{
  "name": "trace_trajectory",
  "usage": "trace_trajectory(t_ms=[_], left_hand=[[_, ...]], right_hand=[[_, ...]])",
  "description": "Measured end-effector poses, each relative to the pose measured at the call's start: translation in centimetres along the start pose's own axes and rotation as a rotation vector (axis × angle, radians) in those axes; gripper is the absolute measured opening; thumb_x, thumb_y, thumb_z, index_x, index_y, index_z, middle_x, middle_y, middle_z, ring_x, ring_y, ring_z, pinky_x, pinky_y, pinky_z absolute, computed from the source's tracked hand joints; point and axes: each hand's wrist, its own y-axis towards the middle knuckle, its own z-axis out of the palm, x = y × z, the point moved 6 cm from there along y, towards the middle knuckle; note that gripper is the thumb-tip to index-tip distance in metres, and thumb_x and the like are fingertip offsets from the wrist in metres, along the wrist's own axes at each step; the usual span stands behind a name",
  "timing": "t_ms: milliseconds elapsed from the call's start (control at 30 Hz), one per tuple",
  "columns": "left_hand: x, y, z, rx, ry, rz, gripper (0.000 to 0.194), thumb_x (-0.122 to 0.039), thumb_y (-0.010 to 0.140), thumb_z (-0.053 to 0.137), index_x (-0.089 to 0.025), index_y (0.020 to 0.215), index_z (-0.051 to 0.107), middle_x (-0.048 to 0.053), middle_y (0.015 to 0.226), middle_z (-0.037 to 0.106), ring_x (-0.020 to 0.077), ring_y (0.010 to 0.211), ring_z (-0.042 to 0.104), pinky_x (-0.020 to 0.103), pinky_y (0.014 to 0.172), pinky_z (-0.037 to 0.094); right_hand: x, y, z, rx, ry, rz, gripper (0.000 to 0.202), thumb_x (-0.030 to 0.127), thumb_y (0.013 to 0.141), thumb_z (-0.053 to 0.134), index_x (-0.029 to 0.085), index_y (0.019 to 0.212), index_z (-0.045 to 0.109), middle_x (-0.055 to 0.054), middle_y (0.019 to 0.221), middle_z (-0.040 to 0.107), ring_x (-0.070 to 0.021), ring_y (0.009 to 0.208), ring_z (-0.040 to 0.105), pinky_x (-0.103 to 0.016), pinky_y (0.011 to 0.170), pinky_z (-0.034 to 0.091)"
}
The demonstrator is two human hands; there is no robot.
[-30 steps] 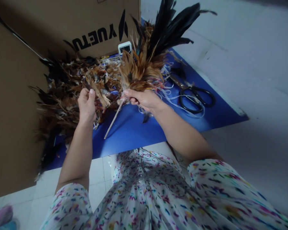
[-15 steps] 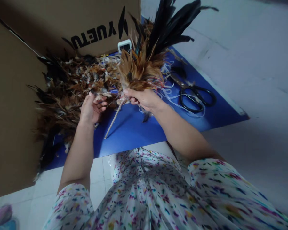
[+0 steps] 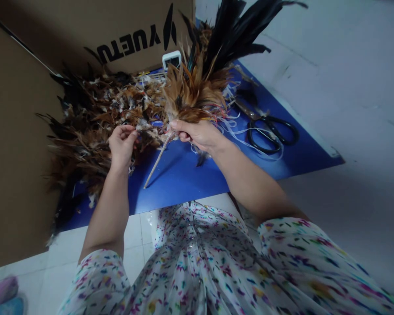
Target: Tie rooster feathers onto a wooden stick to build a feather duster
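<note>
In my right hand is a feather duster, gripped where its thin wooden stick meets the feathers. Brown feathers fan out above that grip, with long black plumes at the far end. The bare stick slants down toward the near table edge. My left hand is at the near side of a big heap of loose brown and black feathers. Its thumb and fingertips are pinched together on what looks like a small feather, partly lost against the heap.
Black-handled scissors lie on the blue tabletop at right, among white plastic strands. Behind the heap stand a cardboard box and a small white-framed device. Another cardboard panel rises at left.
My left hand has turned over and gone from loosely open fingers to a pinch at the heap. My right hand keeps its grip on the duster, almost unmoved.
</note>
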Motion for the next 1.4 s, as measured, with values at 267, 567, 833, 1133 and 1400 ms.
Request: trace_trajectory(t_ms=[267,567,833,1133,1400], left_hand=[[-1.2,-0.3,2.9,0.186,0.750,0.484,0.025,-0.019,0.080,0.064,-0.021,0.103,0.074,0.010,0.103,0.061,0.0257,0.101,0.059,0.038,0.090,0.048],[-1.6,1.2,0.2,-0.030,0.380,0.330,0.004,-0.020,0.077,0.067,-0.018,0.080,0.066,0.002,0.076,0.059,0.0144,0.070,0.058,0.027,0.067,0.049],[-0.7,0.7,-0.3,-0.017,-0.274,-0.142,0.016,-0.019,0.070,0.072,-0.019,0.072,0.057,-0.008,0.054,0.049,0.0031,0.033,0.036,0.020,0.033,0.025],[-2.2,1.0,-3.3,-0.080,-0.184,-0.048,0.016,-0.016,0.072,0.074,-0.019,0.085,0.065,-0.006,0.077,0.069,0.0022,0.038,0.045,0.021,0.034,0.032],[-3.1,-3.3,-5.1,0.215,0.509,0.113,0.013,-0.033,0.076,0.075,-0.021,0.079,0.073,-0.003,0.060,0.066,0.0105,0.050,0.052,0.024,0.050,0.037]], right_hand=[[0.0,0.0,0.2,-0.012,-0.003,0.005,0.024,0.026,0.080,0.077,0.011,0.069,0.061,0.003,0.062,0.054,-0.0016,0.049,0.036,-0.017,0.043,0.025],[-0.4,0.2,0.0,0.033,-0.038,-0.033,0.025,0.033,0.080,0.074,0.010,0.074,0.066,-0.001,0.072,0.063,-0.0026,0.054,0.041,-0.017,0.045,0.027],[-0.5,0.2,0.1,0.052,-0.049,-0.023,0.025,0.033,0.082,0.073,0.011,0.074,0.066,-0.001,0.071,0.064,-0.0027,0.054,0.041,-0.017,0.045,0.027],[-0.2,-0.1,0.1,0.021,-0.050,-0.007,0.024,0.033,0.081,0.075,0.012,0.072,0.066,-0.001,0.070,0.064,-0.0031,0.053,0.040,-0.018,0.045,0.028],[-0.2,0.1,0.0,0.024,-0.019,-0.046,0.023,0.029,0.081,0.074,0.011,0.071,0.065,0.001,0.065,0.059,-0.0027,0.052,0.038,-0.018,0.044,0.027]])
